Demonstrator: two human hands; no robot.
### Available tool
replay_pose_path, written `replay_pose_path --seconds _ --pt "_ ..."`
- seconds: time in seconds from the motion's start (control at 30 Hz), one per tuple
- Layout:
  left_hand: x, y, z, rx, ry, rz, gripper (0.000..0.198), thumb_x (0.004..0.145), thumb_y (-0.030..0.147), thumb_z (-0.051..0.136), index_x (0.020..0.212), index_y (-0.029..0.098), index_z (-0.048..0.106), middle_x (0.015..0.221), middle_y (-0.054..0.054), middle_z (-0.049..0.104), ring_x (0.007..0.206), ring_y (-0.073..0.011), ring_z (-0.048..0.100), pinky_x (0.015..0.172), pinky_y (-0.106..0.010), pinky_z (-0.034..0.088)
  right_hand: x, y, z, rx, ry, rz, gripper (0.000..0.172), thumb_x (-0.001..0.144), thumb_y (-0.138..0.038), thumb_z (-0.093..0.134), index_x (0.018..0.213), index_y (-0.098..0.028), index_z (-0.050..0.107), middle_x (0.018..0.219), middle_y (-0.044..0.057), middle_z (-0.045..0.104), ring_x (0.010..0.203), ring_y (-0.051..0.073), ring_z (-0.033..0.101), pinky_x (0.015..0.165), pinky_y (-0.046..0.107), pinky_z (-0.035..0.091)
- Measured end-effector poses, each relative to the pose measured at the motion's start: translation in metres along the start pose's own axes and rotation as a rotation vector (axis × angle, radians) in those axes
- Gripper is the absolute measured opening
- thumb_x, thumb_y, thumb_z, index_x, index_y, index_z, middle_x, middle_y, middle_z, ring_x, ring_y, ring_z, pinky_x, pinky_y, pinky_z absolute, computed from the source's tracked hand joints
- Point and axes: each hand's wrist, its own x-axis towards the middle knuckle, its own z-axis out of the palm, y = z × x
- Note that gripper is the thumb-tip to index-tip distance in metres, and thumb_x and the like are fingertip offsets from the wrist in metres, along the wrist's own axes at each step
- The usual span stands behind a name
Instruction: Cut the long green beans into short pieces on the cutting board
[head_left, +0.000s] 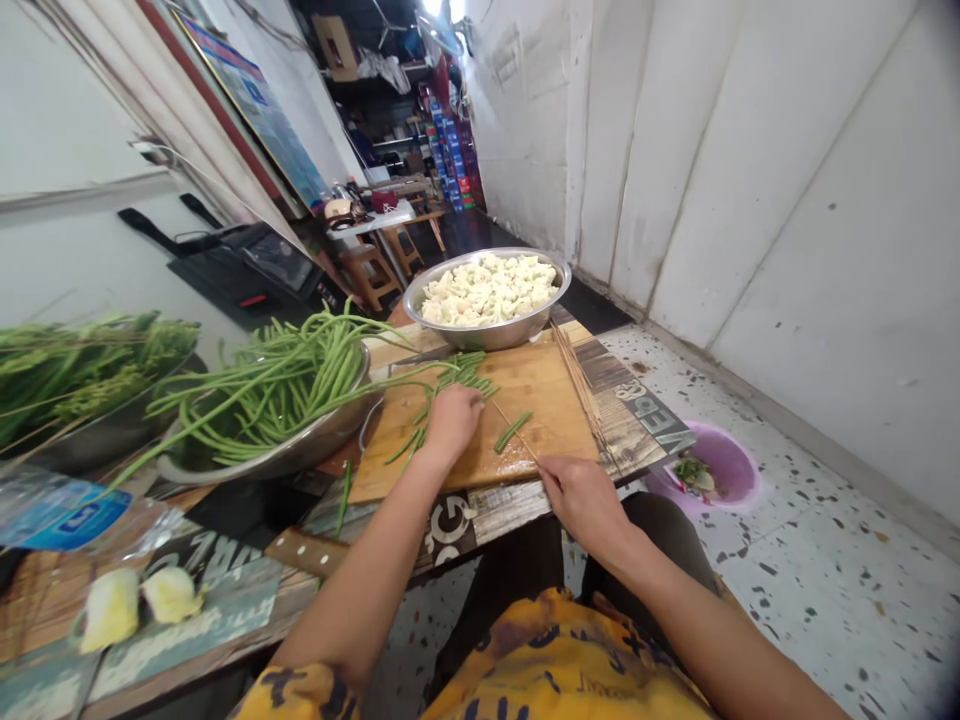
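Note:
On the wooden cutting board [555, 390], my left hand [452, 425] is curled down on a pile of cut green beans [469, 372], fingers closed on some of them; its fingertips are partly hidden. My right hand [589, 500] pinches a thin bamboo skewer [516, 432] near the board's front edge. The skewer points up and left, its far end close to my left fingers. A small pair of bean pieces [513, 431] lies beside the skewer. More bare skewers [577, 380] lie along the board's right side.
A steel bowl of cauliflower [491, 290] stands behind the board. Left of it is a bowl of long beans [277, 400], some hanging over the rim. A knife handle [306, 552] lies under my left forearm. A purple basin [720, 465] sits on the floor at right.

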Motion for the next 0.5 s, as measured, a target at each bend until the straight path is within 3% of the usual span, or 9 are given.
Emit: replay_pose_path --seconds 0.27,0.5 --pt "-0.002 0.0 0.001 -0.131 -0.057 -0.021 0.023 0.08 0.013 0.056 0.095 0.014 0.073 0.1 -0.008 0.071 0.094 -0.0204 0.063 0.086 -0.027 0.045 -0.017 0.014 0.012 0.138 0.112 -0.063 0.026 0.092 -0.02 0.043 0.092 -0.018 0.069 0.09 0.007 0.072 0.083 0.019 0.067 0.071 0.024 0.042" --pt "-0.003 -0.005 0.001 -0.159 -0.046 -0.078 0.018 0.08 0.019 0.059 0.089 0.016 0.074 0.091 -0.007 0.072 0.085 -0.0205 0.064 0.08 -0.029 0.047 -0.016 0.02 0.019 0.198 0.188 -0.116 0.024 0.09 -0.019 0.045 0.092 -0.016 0.069 0.086 0.007 0.072 0.081 0.019 0.067 0.071 0.025 0.044"
